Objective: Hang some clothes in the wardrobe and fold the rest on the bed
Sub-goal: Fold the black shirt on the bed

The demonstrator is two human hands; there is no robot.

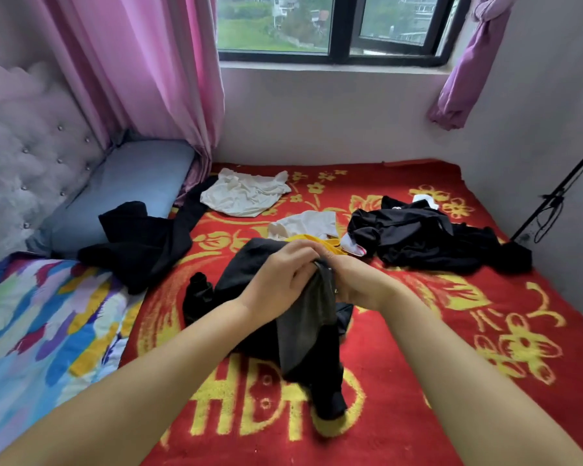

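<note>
Both hands, left [276, 280] and right [354, 284], pinch dark garment [307, 327] top edge over bed [418, 364]; better spread grip apart, shake flat before folding.

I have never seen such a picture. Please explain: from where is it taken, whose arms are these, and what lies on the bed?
There is one picture, taken by a camera worn on a person's head, looking down. The bare arms are that person's. The left hand and right hand together grip a dark grey cloth garment, lifted above the red blanket with yellow flowers. On the blanket lie a crumpled white garment, a heap of black clothes to the right and another black garment by the blue pillow.
</note>
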